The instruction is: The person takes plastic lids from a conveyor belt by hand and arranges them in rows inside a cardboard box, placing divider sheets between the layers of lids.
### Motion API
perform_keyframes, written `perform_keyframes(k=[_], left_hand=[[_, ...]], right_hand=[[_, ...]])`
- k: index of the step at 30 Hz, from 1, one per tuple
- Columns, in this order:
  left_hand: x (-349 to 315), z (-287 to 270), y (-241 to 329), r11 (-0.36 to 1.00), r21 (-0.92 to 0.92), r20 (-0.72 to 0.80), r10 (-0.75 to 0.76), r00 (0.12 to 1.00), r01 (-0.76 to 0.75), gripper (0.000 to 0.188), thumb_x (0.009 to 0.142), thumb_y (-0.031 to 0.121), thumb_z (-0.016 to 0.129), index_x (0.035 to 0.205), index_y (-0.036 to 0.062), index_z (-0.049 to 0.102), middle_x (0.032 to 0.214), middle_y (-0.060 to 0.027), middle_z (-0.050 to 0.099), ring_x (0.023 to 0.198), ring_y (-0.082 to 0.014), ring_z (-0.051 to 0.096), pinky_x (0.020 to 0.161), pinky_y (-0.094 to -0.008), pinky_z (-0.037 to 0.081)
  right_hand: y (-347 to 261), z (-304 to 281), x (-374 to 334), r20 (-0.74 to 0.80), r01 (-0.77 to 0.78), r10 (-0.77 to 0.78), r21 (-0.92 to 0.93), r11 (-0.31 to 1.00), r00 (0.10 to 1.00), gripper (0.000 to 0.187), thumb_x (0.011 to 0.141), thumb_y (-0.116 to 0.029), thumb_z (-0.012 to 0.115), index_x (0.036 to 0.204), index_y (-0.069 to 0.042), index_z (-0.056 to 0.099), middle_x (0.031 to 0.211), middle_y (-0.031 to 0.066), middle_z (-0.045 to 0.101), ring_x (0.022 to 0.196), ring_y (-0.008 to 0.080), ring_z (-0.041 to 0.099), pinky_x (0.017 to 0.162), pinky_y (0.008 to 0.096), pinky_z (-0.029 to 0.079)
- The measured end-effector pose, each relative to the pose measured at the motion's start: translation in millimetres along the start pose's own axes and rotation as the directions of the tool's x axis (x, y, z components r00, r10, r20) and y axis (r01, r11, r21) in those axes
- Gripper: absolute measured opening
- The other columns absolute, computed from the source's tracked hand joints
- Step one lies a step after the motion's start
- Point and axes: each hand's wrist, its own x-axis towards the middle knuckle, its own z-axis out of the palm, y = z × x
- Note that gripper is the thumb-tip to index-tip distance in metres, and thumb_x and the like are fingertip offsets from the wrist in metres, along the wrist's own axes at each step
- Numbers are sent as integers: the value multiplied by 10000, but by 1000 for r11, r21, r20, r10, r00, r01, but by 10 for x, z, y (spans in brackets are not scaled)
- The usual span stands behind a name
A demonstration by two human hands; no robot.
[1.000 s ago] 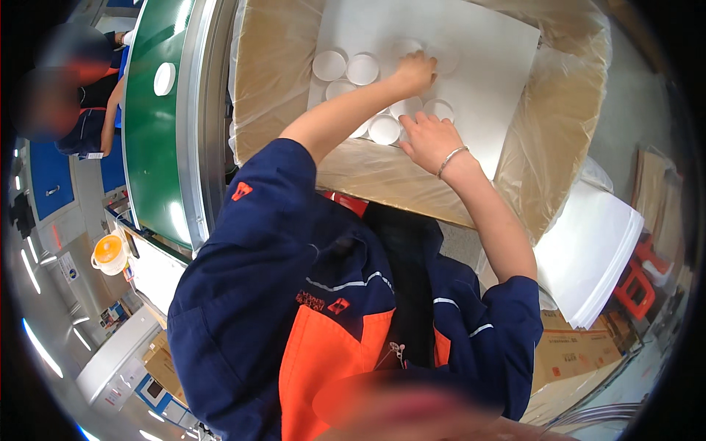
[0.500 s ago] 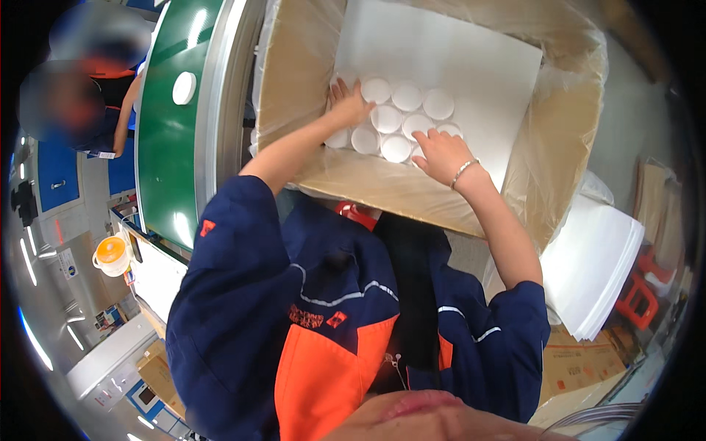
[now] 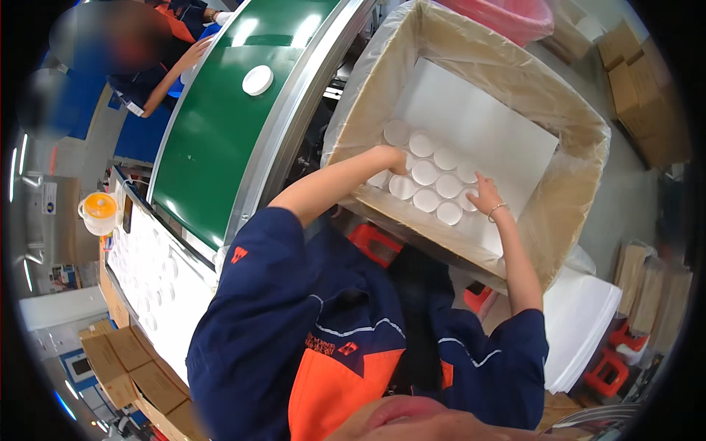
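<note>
Biggest first: green conveyor belt [image 3: 213, 132] curves along the left of the person. Right beside it, a large box [image 3: 581, 176] lined with clear plastic, open at the top. White worktop [image 3: 180, 312] lower left, small white round pieces on it, too bright to make out. Stack of white sheets [image 3: 581, 323] just outside the box, on the right. Red stool [image 3: 375, 246] at the near side. Across the belt, a co-worker's hand [image 3: 197, 51] reaches to its edge.

In the box: a flat white sheet [image 3: 500, 110], round white lids [image 3: 424, 173] on its near left part, in about three close slanted rows. I'd call it part filled: rows laid there look fairly regular, while a good share of the sheet shows beyond them. One more lid [image 3: 257, 80] sits alone on the belt.

Left hand [image 3: 393, 159] is over the left end of the rows, fingers curled down, tips hidden; can't tell if they pinch anything. Right hand [image 3: 485, 197] is at the right end, fingers spread, index and thumb seemingly against the end lids, not gripping. Smallest: thin bracelet [image 3: 496, 212] on the right wrist.
</note>
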Motion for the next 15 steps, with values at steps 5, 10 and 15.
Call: perform_keyframes(k=[5, 10, 15], left_hand=[[-1440, -100, 355, 838, -256, -635, 230, 738, -482, 482, 893, 322, 498, 1296, 66, 432, 1190, -211, 545, 1115, -336, 517, 926, -403, 413], [-1922, 430, 188, 938, -215, -758, 15, 652, -272, 276, 876, 229, 508, 1115, 107, 572, 1031, -121, 624, 961, -287, 592, 790, -395, 470], [-1740, 405, 443, 945, -194, -901, -64, 430, -265, 220, 832, 180, 542, 1040, 147, 605, 916, -38, 641, 820, -222, 613, 671, -349, 481]], right_hand=[[483, 330, 98, -50, -241, 241, 4, 970, 969, 827, 769, -347, 628, 1418, -145, 156, 1349, 278, 272, 1207, 453, 355, 969, 529, 359], [683, 148, 89, -46, -697, 730, 260, 668, 682, 878, 760, -324, 605, 1434, -165, 65, 1448, 238, 110, 1316, 397, 223, 1020, 504, 305], [1664, 272, 48, 235, -799, 777, 338, 497, 584, 812, 782, -395, 536, 1396, 2, 181, 1429, 248, 243, 1285, 394, 320, 1037, 446, 302]])
